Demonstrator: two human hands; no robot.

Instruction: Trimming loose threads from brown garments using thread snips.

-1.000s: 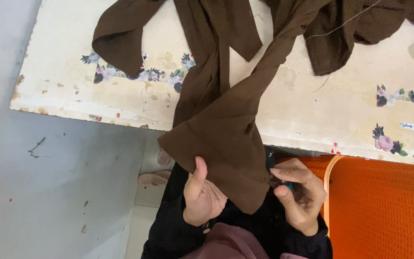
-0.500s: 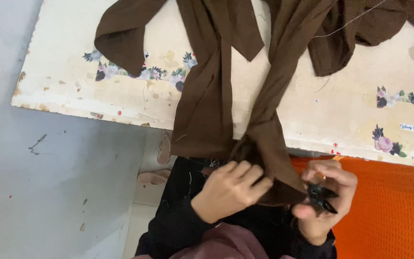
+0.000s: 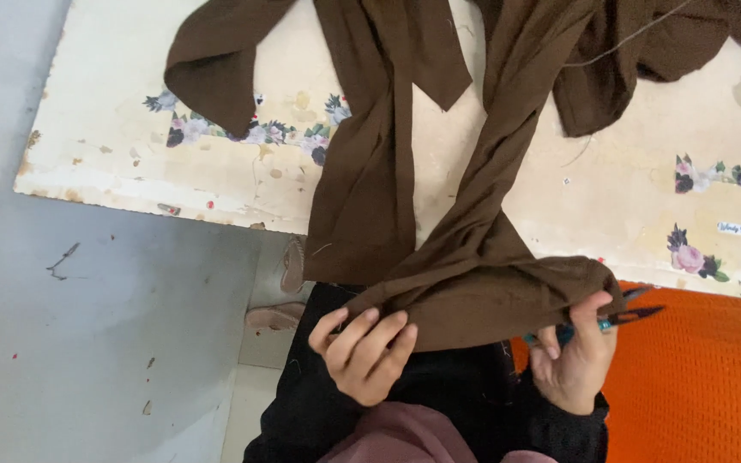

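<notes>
Brown cloth point(image 3: 473, 283) betw. left hand point(image 3: 366, 356) & right hand point(image 3: 572, 364), both gripping edge

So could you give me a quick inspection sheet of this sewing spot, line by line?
Surface: cream table with printed flowers, its near edge chipped and stained.
Job's things: brown fabric draped off the table toward the lap; small thread snips with dark blades.
Clutter: loose thread lying across the fabric at the top right.
Hands: left hand holds the fabric's lower fold from beneath; right hand pinches the fabric's end with the snips in the same grip.
Cables: nothing seen.
Surroundings: grey floor, orange textured cloth at the right, sandals under the table edge.
</notes>
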